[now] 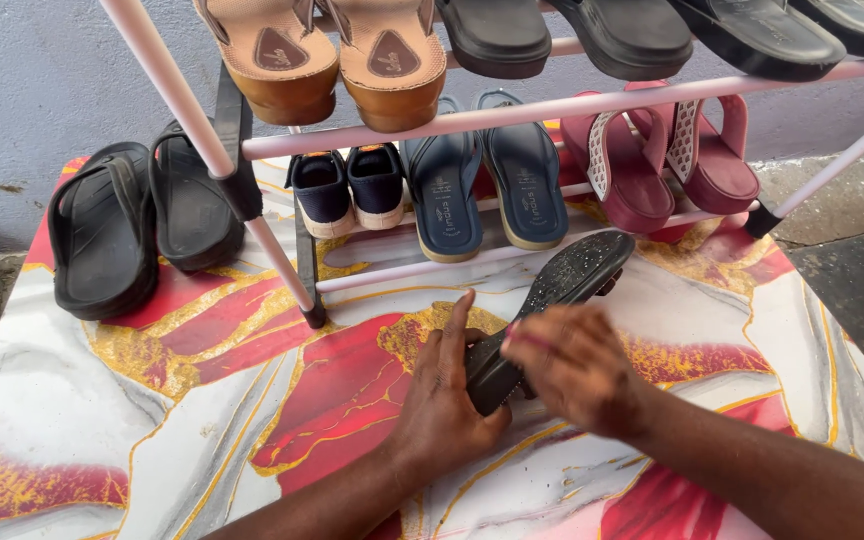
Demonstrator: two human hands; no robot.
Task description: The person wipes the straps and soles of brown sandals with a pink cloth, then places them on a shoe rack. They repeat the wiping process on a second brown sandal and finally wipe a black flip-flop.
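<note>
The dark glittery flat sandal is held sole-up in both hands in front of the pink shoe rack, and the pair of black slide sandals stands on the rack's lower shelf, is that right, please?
Not quite. The head view shows the pair of black slide sandals on the marbled red, white and gold tabletop, left of the pink shoe rack, not on its lower shelf. The rest holds: left hand and right hand hold the dark glittery flat sandal sole-up.

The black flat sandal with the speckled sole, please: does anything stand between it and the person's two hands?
Nothing visible does. The left hand and the right hand both already grip the heel end of the black flat sandal, sole up, above the marbled red, white and gold table.
</note>
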